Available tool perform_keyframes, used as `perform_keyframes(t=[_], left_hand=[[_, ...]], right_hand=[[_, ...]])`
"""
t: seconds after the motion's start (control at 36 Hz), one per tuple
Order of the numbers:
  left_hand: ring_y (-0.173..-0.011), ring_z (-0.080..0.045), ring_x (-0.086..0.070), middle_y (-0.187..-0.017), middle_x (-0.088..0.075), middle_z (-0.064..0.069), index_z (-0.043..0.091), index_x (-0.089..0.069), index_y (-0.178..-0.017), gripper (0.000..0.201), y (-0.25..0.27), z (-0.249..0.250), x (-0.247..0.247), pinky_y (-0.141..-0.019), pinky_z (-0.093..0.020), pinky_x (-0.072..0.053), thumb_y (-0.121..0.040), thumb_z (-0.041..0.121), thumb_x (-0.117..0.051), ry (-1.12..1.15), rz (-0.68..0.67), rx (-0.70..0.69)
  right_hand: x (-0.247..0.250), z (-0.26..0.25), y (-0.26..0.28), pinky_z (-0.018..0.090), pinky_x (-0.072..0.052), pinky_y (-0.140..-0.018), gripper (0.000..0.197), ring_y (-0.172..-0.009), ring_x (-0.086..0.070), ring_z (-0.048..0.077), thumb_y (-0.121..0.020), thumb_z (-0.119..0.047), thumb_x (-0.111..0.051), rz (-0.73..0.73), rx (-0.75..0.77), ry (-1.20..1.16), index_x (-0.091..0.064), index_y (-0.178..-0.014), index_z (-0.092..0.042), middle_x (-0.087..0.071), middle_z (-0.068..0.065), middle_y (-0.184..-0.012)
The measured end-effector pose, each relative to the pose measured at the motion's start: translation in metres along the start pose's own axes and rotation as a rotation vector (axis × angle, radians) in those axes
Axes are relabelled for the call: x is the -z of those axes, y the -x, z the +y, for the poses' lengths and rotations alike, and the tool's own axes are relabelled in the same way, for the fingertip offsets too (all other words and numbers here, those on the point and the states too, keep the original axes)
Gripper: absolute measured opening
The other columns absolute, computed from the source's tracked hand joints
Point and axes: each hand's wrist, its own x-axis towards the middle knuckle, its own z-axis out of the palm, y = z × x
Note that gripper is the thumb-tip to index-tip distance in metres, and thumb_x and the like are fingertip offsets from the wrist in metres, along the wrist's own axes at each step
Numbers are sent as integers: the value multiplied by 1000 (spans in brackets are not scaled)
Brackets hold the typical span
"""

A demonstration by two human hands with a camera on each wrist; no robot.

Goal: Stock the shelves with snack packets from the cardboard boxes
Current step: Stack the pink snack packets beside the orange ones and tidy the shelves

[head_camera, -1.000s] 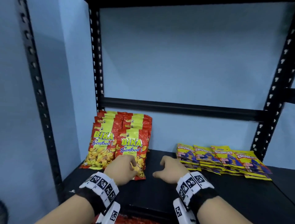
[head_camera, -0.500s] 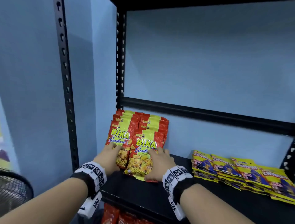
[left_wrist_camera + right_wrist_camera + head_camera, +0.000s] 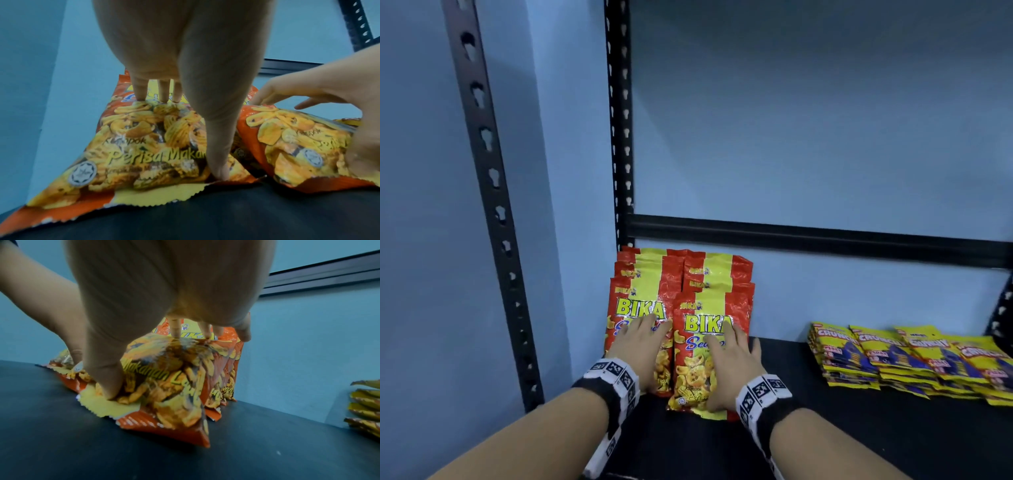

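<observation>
Two rows of red and yellow Bika snack packets (image 3: 709, 298) lean against the wall at the back left of the black shelf (image 3: 825, 428). My left hand (image 3: 640, 346) lies flat with straight fingers on the front packet of the left row (image 3: 144, 146). My right hand (image 3: 729, 363) presses flat on the front packet of the right row (image 3: 174, 378), thumb near its lower edge. Neither hand curls round a packet. No cardboard box shows in any view.
Stacks of yellow and blue Crunchy packets (image 3: 907, 359) lie flat at the right of the shelf. Black slotted uprights (image 3: 493, 192) stand at the left, a black crossbar (image 3: 808, 236) runs along the blue back wall. Bare shelf lies between the two packet groups.
Both hands moved forward from the shelf front onto the two front Bika packets and now press them back. My view shifted left and closer.
</observation>
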Motion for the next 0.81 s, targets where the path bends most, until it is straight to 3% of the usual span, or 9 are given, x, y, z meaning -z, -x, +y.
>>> perform_keyframes(t=[0.19, 0.42, 0.58, 0.81], left_hand=[[-155, -29, -6, -168, -7, -6, 30, -1, -159, 137, -10, -9, -9, -125, -58, -8, -59, 56, -91, -15, 47, -50], [-156, -24, 13, -169, 15, -1, 29, 12, -159, 138, -23, -4, -10, -113, -78, 8, -66, 55, -88, -50, 24, -74], [-155, -22, 15, -168, 17, 2, 24, 15, -159, 145, -34, -5, -9, -116, -73, 8, -62, 64, -86, -69, -4, -132], [-156, -21, 5, -168, 7, 1, 24, 1, -159, 138, -38, -10, -9, -120, -69, 5, -60, 61, -88, 3, 24, -162]], right_hand=[[6, -9, -18, 67, 7, -120, 150, -152, 23, 41, -60, -57, -90, 6, 16, 135, 17, -159, -20, 28, 18, -163], [5, -16, -38, 65, 12, -120, 152, -147, 32, 43, -63, -54, -90, 15, -40, 195, 18, -158, -5, 38, 25, -157], [6, -15, -50, 64, 12, -120, 157, -150, 26, 43, -61, -51, -93, 3, -58, 218, 24, -155, -3, 33, 26, -160], [1, -12, -56, 63, 15, -118, 160, -149, 29, 43, -60, -53, -91, 10, -50, 230, 31, -153, -5, 36, 25, -158]])
